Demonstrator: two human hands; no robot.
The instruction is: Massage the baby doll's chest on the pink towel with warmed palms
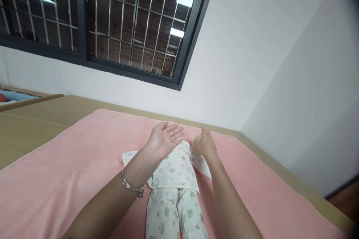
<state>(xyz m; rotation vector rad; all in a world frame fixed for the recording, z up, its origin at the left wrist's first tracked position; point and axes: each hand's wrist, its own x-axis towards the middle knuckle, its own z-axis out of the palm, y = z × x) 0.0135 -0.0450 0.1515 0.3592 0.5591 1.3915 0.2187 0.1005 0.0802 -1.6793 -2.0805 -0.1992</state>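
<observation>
My left hand (166,139), with a silver bracelet at the wrist, is turned palm up with its fingers stretched out and nothing on it. It hovers over the upper left of a small white long-sleeved top (175,170) printed with green and grey figures. My right hand (206,145) is closed around a small pale yellow thing (197,139), mostly hidden by the fingers, near the top's right shoulder. Matching trousers (166,213) lie just below the top. The neck area is partly covered by my hands, so I cannot tell whether anything is inside the clothes.
A pink blanket (92,149) lies under the clothes on a tan tabletop (36,127). Behind it stands a white wall (213,93) with a dark-framed, barred window (131,26). At the far left is a wooden-edged tray or box (33,99) with something blue inside.
</observation>
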